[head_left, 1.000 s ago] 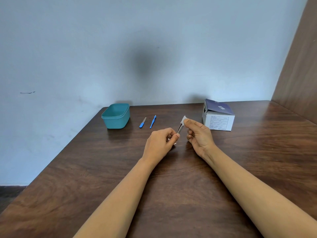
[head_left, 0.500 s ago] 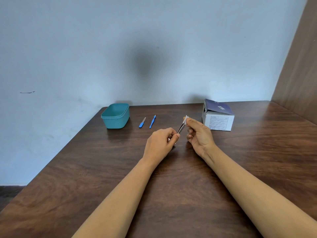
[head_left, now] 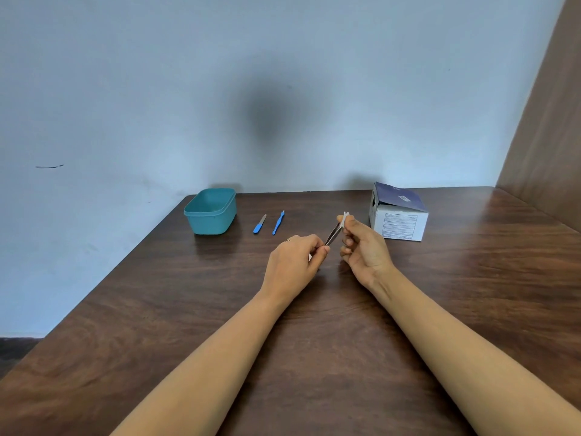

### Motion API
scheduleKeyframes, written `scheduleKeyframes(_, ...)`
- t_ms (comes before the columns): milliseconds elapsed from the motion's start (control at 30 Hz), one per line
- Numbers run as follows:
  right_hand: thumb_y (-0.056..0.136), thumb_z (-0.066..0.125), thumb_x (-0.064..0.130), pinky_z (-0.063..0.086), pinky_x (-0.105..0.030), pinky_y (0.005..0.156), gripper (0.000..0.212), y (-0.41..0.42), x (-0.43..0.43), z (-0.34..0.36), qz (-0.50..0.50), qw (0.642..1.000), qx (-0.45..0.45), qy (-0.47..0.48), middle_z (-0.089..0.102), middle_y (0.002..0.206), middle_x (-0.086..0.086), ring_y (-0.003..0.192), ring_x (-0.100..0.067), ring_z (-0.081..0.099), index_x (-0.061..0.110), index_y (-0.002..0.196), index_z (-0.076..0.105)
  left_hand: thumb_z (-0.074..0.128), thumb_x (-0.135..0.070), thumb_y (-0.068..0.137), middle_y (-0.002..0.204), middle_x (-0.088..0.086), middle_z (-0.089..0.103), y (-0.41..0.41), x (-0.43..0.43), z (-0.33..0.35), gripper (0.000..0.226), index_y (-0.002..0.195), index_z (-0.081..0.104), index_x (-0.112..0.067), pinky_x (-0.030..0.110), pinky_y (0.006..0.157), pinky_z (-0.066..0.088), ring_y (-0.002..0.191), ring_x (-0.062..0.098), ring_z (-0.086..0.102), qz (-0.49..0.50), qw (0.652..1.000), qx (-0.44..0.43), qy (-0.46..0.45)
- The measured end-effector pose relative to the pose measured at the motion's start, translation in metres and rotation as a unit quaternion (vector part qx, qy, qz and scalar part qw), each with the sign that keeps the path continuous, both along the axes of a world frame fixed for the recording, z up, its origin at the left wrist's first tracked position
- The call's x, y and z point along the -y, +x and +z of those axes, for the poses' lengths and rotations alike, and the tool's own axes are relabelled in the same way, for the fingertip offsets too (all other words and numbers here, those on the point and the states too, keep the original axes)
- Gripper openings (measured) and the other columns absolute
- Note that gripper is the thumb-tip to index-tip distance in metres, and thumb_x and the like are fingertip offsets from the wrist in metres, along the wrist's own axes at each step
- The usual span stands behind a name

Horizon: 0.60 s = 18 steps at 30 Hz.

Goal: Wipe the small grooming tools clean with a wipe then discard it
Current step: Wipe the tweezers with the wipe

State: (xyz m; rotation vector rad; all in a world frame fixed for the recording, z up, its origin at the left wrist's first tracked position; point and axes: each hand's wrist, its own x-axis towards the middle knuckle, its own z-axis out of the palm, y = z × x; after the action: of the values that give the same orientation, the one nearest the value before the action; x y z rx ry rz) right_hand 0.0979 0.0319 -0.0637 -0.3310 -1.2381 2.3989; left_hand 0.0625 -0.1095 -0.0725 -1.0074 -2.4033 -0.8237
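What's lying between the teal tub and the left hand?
In the head view, two blue-handled tools lie side by side on the table there: a shorter tool nearer the tub, a longer tool nearer the left hand.

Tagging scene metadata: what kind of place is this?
Likely a plain indoor desk staged for recording: dark wood-grain table set in a corner between a bare pale blue wall and a brown wood panel, bearing a teal plastic tub and a white-and-navy cardboard box.
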Motion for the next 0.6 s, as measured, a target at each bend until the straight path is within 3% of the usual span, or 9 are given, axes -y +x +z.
scheduleKeyframes(167,0.086,0.064,0.008,0.026,-0.015,0.045,0.008,-0.0003,0.0011,0.0016,0.002,1.000,-0.003,-0.021,0.068,0.068,0.010,0.048,-0.001,0.037,0.013,0.090,0.068,0.052,-0.037,0.095,0.074,-0.008,0.063,-0.0011,0.0008,0.0010,0.020,0.089,0.065,-0.023,0.026,0.061,0.039,0.074,0.007,0.050,0.002,1.000,0.002,0.011)
scheduleKeyframes(367,0.083,0.069,0.017,0.023,-0.014,0.041,0.007,-0.0001,-0.0004,0.0007,-0.005,1.000,0.011,-0.026,0.065,0.063,0.014,0.047,-0.002,0.033,0.015,0.090,0.068,0.052,-0.037,0.095,0.074,-0.008,0.063,0.0006,-0.0009,0.0026,0.020,0.088,0.064,-0.022,0.026,0.060,0.038,0.074,0.008,0.051,-0.002,1.000,0.000,0.014)
scheduleKeyframes(467,0.088,0.065,0.021,0.023,-0.014,0.042,0.007,0.0002,0.0009,0.0012,-0.004,1.000,0.012,-0.008,0.062,0.061,0.015,0.049,-0.002,0.033,0.016,0.093,0.067,0.052,-0.037,0.095,0.074,-0.008,0.063,0.0012,-0.0018,0.0030,0.021,0.089,0.065,-0.022,0.027,0.060,0.039,0.074,0.008,0.051,0.003,1.000,-0.007,0.012)
scheduleKeyframes(600,0.094,0.056,0.013,0.025,-0.014,0.042,0.010,0.0001,0.0027,0.0018,-0.005,1.000,0.014,0.021,0.066,0.075,0.014,0.053,-0.003,0.033,0.014,0.092,0.065,0.051,-0.038,0.095,0.074,-0.007,0.062,0.0018,-0.0018,0.0037,0.022,0.090,0.065,-0.022,0.026,0.059,0.037,0.073,0.008,0.050,0.010,1.000,-0.013,0.004)
